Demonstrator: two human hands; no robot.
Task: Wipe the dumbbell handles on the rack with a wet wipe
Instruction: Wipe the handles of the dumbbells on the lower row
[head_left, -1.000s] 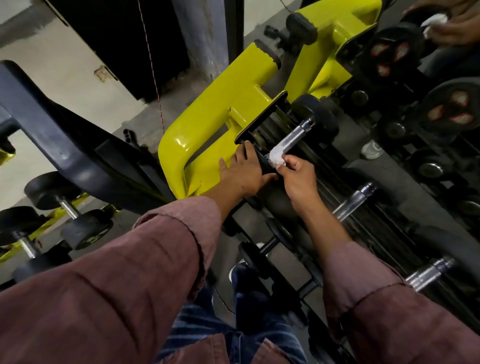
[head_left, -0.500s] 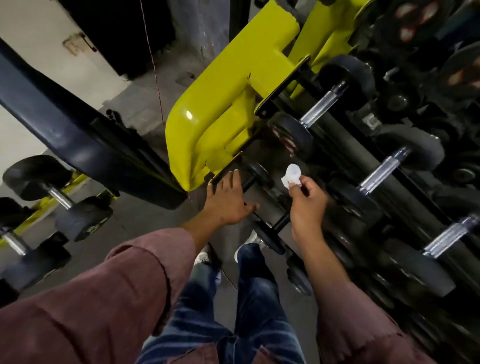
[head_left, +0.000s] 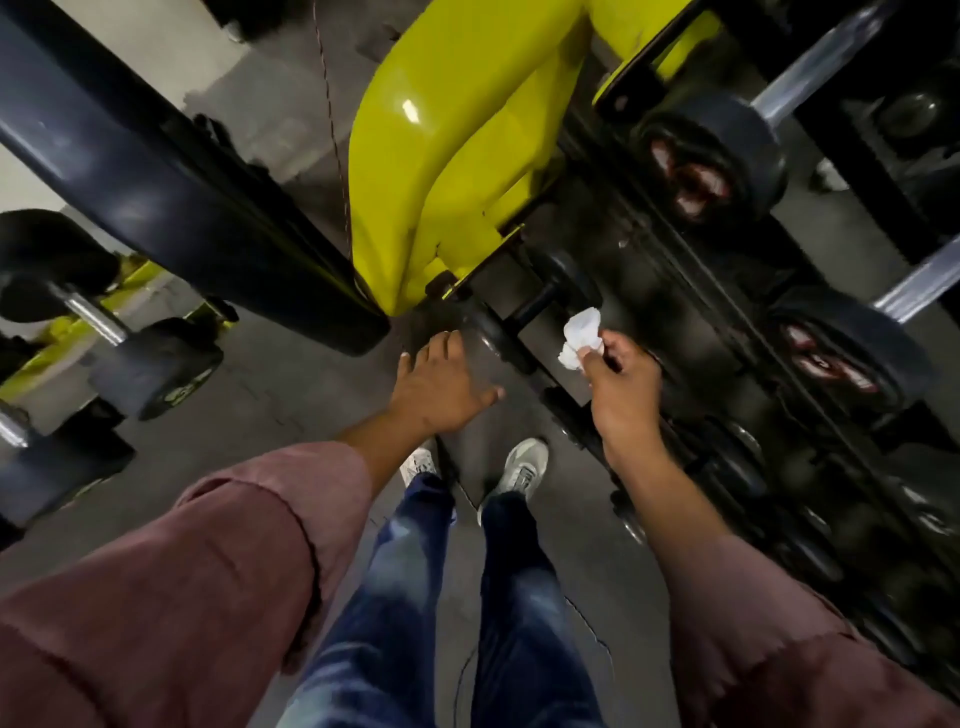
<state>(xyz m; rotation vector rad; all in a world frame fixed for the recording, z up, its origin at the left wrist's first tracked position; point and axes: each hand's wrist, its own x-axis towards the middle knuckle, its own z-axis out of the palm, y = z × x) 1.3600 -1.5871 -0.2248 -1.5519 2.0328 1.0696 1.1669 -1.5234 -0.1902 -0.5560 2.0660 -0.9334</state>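
1. Head view: the yellow rack frame (head_left: 457, 156) fills the upper middle, with dark dumbbells lying along the rack to its right.
2. A small black dumbbell (head_left: 530, 312) lies just below the frame's foot.
3. The left hand (head_left: 441, 387) hangs below the frame, fingers spread and relaxed, holding nothing.
4. The right hand (head_left: 623, 379) pinches a crumpled white wipe (head_left: 582, 335) just beside the small dumbbell's handle.

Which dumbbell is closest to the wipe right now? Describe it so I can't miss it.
Start at the yellow rack post. At its foot lies a small dumbbell with a short dark handle, just left of the white wipe pinched in the right hand. Its neighbours are bigger, with shiny chrome handles.
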